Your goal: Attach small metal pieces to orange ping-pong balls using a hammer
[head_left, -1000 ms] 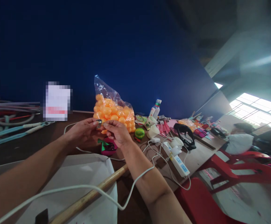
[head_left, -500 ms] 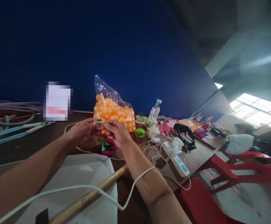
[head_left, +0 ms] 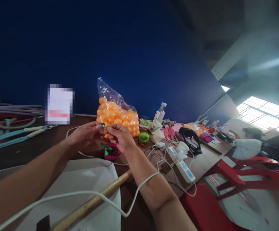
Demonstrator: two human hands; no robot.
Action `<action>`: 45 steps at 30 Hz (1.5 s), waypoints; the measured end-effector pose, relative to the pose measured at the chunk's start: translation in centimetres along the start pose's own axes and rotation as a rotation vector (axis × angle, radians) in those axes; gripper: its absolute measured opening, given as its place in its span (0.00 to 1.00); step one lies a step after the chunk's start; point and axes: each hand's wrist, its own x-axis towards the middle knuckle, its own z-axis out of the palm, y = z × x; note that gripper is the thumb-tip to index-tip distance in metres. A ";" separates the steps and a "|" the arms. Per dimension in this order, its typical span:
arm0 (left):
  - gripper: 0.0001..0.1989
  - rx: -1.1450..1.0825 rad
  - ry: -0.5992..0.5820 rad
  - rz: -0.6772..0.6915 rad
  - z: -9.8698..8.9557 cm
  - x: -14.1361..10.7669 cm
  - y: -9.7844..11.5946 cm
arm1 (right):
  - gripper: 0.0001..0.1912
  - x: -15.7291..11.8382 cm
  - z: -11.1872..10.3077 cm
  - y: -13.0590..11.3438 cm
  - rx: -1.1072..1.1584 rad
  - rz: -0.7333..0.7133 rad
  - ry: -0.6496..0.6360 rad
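A small shiny metal piece [head_left: 102, 127], too small to name, is held up between my two hands over the table. My left hand [head_left: 86, 134] pinches it from the left between thumb and fingertips. From the other side, my right hand [head_left: 122, 136] has its thumb and forefinger closed at the piece's right edge; what exactly lies in that pinch is hidden. Right behind the hands stands a clear plastic bag of orange balls [head_left: 117, 115]. Below them sits a magenta container [head_left: 111, 155] with a green strip on it.
A white box [head_left: 91, 170] is in front, crossed by a wooden handle [head_left: 88, 205] and a white cable [head_left: 81, 192]. To the right are a green round container [head_left: 143, 137], a bottle [head_left: 160, 112], a power strip [head_left: 184, 170] and red chairs [head_left: 201, 205]. Blue straps [head_left: 14, 136] lie left.
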 end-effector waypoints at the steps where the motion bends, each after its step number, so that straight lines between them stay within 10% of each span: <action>1: 0.12 0.002 0.008 -0.001 0.1 0.0 0.0 | 0.13 0.0 0.0 0.0 -0.002 -0.001 -0.001; 45: 0.14 0.048 0.026 -0.032 0.7 -0.3 0.1 | 0.16 0.2 -0.1 0.2 0.007 0.063 0.031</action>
